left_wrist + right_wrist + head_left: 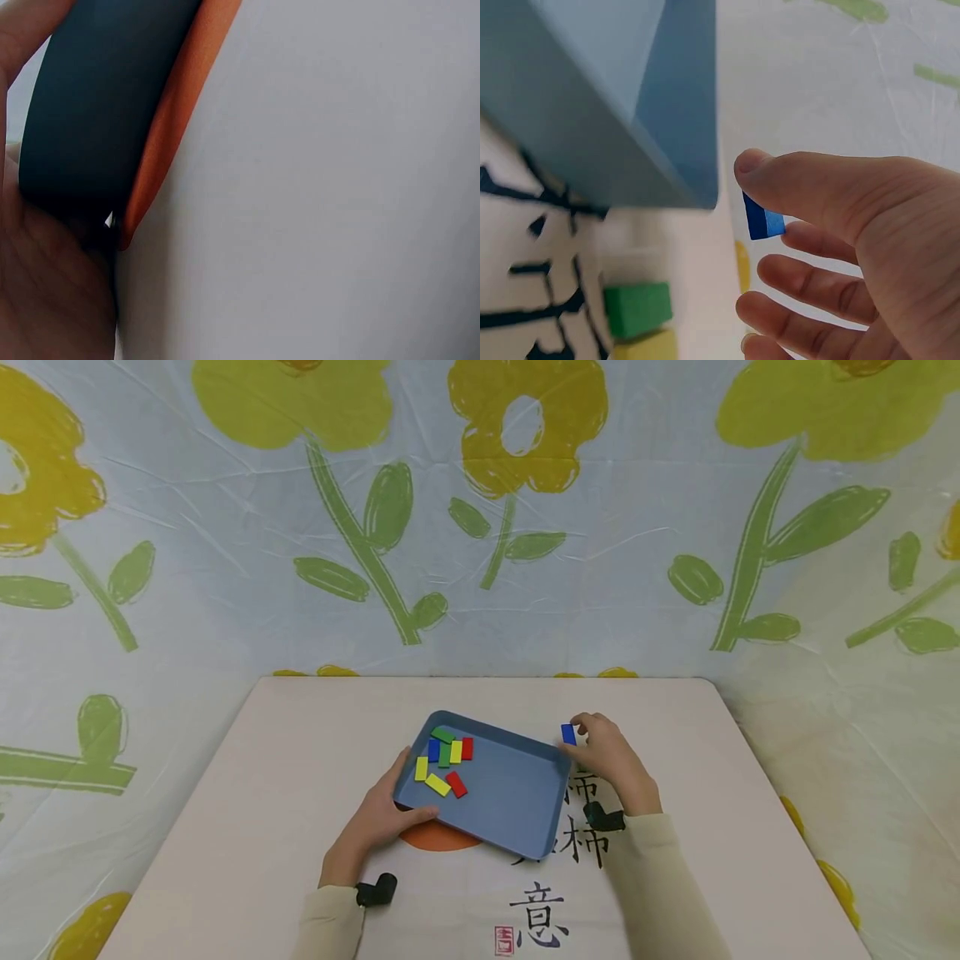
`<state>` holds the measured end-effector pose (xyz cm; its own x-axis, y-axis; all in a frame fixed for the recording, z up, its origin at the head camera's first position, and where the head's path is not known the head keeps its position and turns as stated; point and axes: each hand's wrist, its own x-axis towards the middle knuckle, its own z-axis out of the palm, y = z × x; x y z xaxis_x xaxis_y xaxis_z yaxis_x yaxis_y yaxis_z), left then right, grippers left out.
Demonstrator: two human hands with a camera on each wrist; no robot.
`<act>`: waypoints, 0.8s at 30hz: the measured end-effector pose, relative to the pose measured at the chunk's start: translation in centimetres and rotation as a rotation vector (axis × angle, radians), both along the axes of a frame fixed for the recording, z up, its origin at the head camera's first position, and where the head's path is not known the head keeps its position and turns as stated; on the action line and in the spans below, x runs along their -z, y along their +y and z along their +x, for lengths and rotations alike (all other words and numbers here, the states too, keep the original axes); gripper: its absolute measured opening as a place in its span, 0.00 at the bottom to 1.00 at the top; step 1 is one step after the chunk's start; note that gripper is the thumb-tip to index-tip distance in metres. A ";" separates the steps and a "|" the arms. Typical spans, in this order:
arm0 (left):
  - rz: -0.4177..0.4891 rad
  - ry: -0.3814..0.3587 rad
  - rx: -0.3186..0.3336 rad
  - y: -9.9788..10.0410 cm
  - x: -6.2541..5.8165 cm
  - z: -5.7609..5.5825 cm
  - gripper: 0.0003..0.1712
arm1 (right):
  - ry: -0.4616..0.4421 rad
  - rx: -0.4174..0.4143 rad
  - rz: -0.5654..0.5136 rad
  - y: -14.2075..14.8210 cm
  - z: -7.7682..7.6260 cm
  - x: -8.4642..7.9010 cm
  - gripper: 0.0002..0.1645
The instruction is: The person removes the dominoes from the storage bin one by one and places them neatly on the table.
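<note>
A blue-grey rectangular tray lies at an angle in the middle of the head view. My left hand grips its left end, the thumb over the near rim and the fingers along the outer side. Gathered in the tray's left part are several small blocks, among them a red block, a yellow block and a green block. Just beyond the tray's right end, my right hand pinches a blue block between thumb and index finger, the other fingers spread.
In the right wrist view, a loose green block and a loose yellow block sit beside the tray. A white cloth with black characters and an orange patch lies on the pale table. Behind hangs a flowered sheet.
</note>
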<state>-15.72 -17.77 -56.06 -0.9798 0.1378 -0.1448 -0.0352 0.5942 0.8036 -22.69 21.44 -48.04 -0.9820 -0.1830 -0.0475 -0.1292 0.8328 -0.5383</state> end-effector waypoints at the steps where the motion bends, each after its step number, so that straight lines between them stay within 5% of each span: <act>1: -0.001 -0.002 0.001 0.0 0.0 0.0 0.68 | 0.001 0.003 0.001 0.3 0.0 0.2 0.34; 24: -0.003 0.001 0.001 0.1 -0.2 0.0 0.68 | -0.050 0.115 -0.024 4.2 1.2 2.6 0.36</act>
